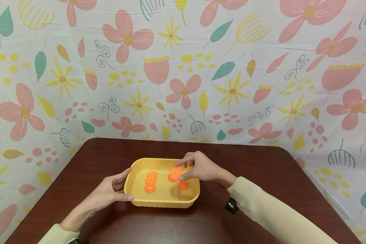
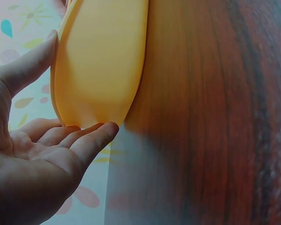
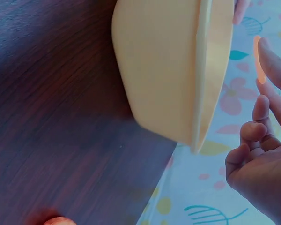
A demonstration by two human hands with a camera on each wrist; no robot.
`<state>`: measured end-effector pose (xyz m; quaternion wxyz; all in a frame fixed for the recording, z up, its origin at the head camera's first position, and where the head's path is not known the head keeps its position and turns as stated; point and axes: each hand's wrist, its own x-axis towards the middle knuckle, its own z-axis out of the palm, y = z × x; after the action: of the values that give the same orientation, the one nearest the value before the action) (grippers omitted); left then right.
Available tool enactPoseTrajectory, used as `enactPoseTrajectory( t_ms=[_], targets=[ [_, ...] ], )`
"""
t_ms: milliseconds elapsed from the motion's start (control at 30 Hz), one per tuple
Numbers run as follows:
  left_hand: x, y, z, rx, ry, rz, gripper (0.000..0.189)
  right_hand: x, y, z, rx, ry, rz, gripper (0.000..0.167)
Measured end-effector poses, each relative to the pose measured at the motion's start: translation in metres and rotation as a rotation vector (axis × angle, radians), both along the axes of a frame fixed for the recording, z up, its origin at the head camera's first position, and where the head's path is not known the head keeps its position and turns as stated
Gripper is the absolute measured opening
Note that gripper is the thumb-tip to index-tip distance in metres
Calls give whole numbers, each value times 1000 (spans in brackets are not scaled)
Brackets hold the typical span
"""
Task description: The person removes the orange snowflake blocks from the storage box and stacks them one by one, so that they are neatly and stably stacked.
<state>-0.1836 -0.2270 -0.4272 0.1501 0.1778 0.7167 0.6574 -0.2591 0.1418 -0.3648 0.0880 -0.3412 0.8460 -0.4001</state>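
Observation:
A yellow plastic tray with rounded corners sits on the table. My left hand holds its left end, thumb at the near corner and fingers at the far one; the left wrist view shows fingertips against the end wall. Over the tray's right half, my right hand pinches a thin orange flower-shaped disc between thumb and index finger. In the right wrist view this disc is edge-on above the rim. Beneath it, other orange discs lie inside. Several more overlap in a column on the left.
The dark reddish-brown table has rounded far corners. A white cloth with flower and leaf prints hangs behind and beside it. A partly cut-off round orange thing shows at the right wrist view's lower edge.

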Motion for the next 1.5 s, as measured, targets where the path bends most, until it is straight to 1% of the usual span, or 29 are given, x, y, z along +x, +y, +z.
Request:
enactPoseTrajectory(
  t_ms=[167,233,400,500,600,733,900,1000,1133,1300,1500],
  targets=[
    [0,0,1,-1,0,-3,102,3,13,-1,3,18,-29,41],
    [-1,0,1,-1,0,-6,102,3,18,-1,-14,19,-33,40],
    [-1,1,2,0,-1,-8,102,5,30,-6,-79,-11,-54,40],
    [-1,1,2,6,-1,-11,102,6,38,-8,-95,-6,-65,40],
    [-1,1,2,7,2,-12,102,7,45,-9,-91,11,-77,39],
    [-1,0,3,-1,8,-7,102,8,52,-12,-82,12,-106,37],
    [0,-1,2,-3,6,-9,102,8,61,-15,-75,-2,-133,35],
    [1,-2,0,-7,-7,-4,102,9,67,-17,-74,-12,-137,34],
    [2,-2,-2,-11,-18,3,102,12,74,-18,-60,-28,-168,34],
    [1,0,-1,-3,-8,1,102,16,87,-19,-47,-31,-212,35],
    [0,0,1,-1,-3,-5,102,18,107,-24,-61,-16,-253,36]
  ],
)
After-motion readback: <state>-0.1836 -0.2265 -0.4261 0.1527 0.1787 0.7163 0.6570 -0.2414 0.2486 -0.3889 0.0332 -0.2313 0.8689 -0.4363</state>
